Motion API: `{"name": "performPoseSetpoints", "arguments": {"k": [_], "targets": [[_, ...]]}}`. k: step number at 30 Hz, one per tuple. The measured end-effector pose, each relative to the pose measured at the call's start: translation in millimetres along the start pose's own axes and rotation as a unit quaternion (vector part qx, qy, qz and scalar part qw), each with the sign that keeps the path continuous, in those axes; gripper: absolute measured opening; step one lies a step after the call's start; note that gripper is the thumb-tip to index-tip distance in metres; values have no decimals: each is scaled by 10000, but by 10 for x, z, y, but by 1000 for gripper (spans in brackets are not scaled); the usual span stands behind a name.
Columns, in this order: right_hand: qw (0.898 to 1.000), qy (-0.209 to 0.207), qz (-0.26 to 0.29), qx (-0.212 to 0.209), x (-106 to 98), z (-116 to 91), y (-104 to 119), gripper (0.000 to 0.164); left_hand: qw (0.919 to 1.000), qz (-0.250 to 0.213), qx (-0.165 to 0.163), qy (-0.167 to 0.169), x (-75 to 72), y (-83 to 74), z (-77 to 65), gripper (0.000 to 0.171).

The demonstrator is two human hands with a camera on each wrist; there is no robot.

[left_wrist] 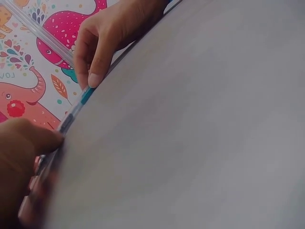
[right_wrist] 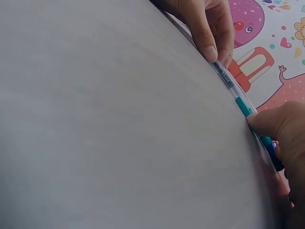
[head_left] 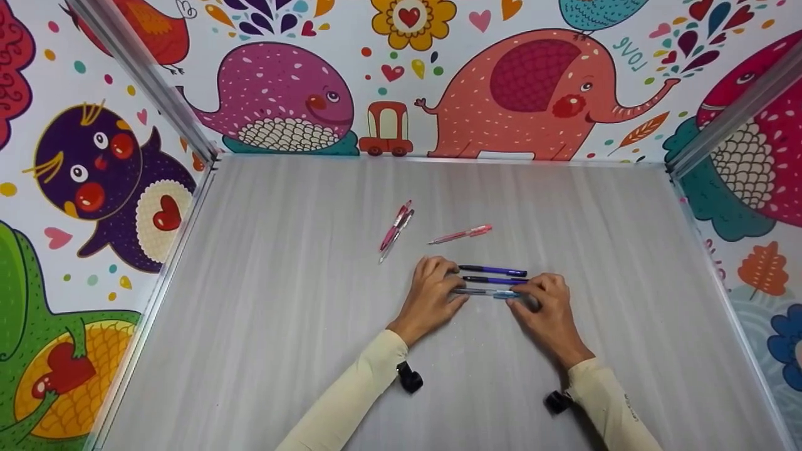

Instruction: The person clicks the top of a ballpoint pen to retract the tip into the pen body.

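A clear pen with a teal grip (right_wrist: 243, 106) lies on the table, nearest the person in a row of three. Behind it lie a dark blue pen (head_left: 495, 280) and another dark blue pen (head_left: 495, 270), roughly parallel. My left hand (head_left: 432, 293) pinches the clear pen's left end, its fingertips close to the left ends of the two blue ones. At the opposite end my right hand (head_left: 546, 307) holds the teal part between thumb and fingers, its fingers reaching over toward the middle pen. In the left wrist view the right thumb (left_wrist: 96, 76) presses on the teal end.
Farther back on the grey table (head_left: 301, 263) lie a pink pen (head_left: 396, 225) and a silver-and-dark pen (head_left: 397, 235) side by side. A coral pen (head_left: 460, 235) lies slanted to their right. Cartoon-printed walls (head_left: 401, 75) border the back and sides.
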State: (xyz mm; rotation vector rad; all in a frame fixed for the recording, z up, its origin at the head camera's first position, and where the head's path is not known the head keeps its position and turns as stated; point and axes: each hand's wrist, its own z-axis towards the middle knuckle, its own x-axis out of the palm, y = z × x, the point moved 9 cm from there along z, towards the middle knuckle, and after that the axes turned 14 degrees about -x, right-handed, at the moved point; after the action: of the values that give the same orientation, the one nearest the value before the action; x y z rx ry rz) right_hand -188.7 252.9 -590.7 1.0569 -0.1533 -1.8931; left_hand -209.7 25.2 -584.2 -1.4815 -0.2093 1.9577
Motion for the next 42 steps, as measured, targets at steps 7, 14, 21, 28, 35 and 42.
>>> {"name": "performPoseSetpoints", "arguments": {"k": [7,14,21,28,35,42], "targets": [[10000,49,-48,-66,-24,26,32,29,9999,80,90,18,-8,-51,13,15],[9981,287,-207,-502,-58,133,226,27,9997,77,212,94,-84,-102,-13,14],[9902,415,-479,-1243,-152,238,472,31,9977,158,661,-80,-279,-260,-62,12],[9861,683,-433,-1451,-224,260,659,31,9953,402,879,-25,-397,-394,-162,12],[9816,880,-424,-1643,-294,329,869,27,9949,439,911,59,-513,-482,-252,10],[9780,1044,-388,-1766,-335,399,1051,27,9971,205,713,175,-556,-521,-331,12]]}}
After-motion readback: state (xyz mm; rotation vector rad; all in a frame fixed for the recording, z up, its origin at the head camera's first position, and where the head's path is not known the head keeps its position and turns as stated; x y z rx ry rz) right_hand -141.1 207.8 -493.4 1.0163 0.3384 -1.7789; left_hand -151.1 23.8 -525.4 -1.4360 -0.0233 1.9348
